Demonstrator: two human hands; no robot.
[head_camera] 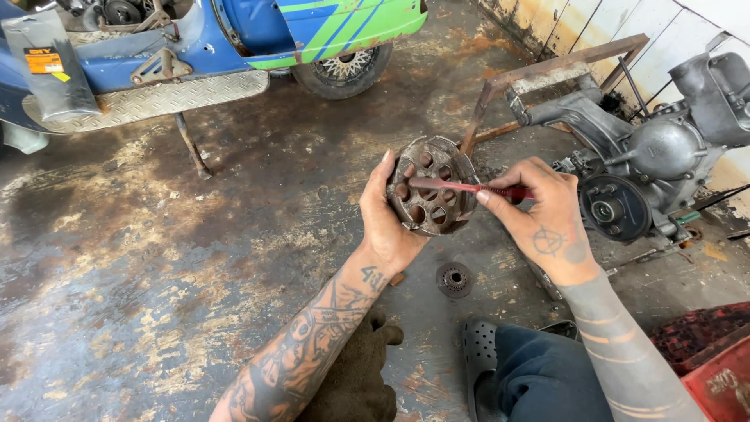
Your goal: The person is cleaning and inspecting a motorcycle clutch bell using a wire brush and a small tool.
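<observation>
Left hand (388, 223) cups a rusty holed drum (430, 186), fingers wrapped behind it. Right hand (541, 215) pinches a red brush (469, 187) laid across the drum face. Small gear (454, 279) on floor (156, 258) below.

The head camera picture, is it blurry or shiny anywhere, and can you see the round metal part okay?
In the head view, the round holed metal part in the left hand is sharp and evenly lit, as is the red-handled tool in the right hand; the stained floor shows a soft sheen, no harsh glare; edges bend slightly.
</observation>
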